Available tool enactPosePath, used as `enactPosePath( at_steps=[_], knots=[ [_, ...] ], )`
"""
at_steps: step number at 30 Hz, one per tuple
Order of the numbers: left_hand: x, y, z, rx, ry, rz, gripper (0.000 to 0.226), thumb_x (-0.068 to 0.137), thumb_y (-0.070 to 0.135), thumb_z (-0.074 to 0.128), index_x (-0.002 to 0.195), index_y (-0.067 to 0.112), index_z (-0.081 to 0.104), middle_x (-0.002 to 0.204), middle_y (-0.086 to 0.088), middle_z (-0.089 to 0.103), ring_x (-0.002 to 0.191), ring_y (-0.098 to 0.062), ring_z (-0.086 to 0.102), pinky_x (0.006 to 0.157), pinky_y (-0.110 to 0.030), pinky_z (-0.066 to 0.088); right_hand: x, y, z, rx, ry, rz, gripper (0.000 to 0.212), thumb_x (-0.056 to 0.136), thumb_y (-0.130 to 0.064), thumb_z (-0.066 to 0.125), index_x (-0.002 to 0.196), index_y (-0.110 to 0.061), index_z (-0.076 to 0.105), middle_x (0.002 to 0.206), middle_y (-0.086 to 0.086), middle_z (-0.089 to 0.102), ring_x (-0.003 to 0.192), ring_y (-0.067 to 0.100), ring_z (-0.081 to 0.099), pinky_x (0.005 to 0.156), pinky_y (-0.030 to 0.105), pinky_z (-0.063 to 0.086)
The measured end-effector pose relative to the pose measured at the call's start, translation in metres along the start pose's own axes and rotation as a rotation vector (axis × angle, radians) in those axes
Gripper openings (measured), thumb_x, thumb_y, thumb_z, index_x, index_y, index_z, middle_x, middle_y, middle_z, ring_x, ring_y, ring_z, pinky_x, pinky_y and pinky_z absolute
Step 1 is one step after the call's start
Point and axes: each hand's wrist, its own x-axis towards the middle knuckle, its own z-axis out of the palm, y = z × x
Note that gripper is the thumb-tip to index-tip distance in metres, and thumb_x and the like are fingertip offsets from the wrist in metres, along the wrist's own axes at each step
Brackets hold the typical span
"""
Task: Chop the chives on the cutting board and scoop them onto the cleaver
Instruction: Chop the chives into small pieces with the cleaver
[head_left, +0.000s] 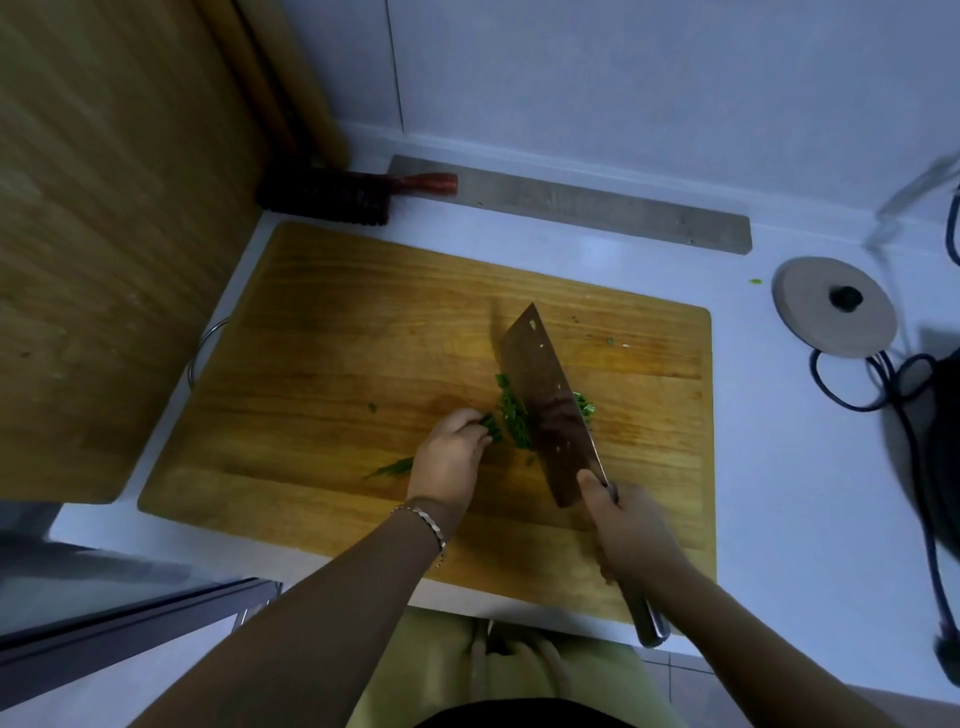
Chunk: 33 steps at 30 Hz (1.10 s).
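Note:
A large wooden cutting board (322, 364) lies on the white counter. Green chives (511, 415) lie near its middle, partly chopped, with a few bits (586, 406) on the cleaver's right side. My left hand (451, 457) presses on the chive stalks, fingers curled; a stalk end (389, 468) sticks out to its left. My right hand (628, 530) grips the handle of the cleaver (550, 405). The wide blade stands edge-down in the chives, right beside my left fingers.
A dark brush with a red handle (358, 195) lies behind the board, beside a grey strip (597, 205). A round lid with a black knob (834, 306) and dark cables (893, 384) sit on the counter to the right. A big wooden panel (104, 234) stands at left.

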Motion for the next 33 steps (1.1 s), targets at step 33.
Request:
enactPosePath(
  at_steps=[33],
  knots=[
    [0.000,-0.005,-0.010,0.158,-0.059,0.045,0.014,0.088,0.004,0.058,0.092,0.002,0.071,0.095,-0.014,0.066,0.093,-0.033,0.057,0.080,-0.044,0.051,0.019,-0.009,0.020,0.044,-0.022,0.001,0.037,0.096,-0.036,0.040,0.069,-0.014,0.052,0.054,-0.001,0.044,0.046,0.013,0.042,0.047,0.025,0.037]
  ],
)
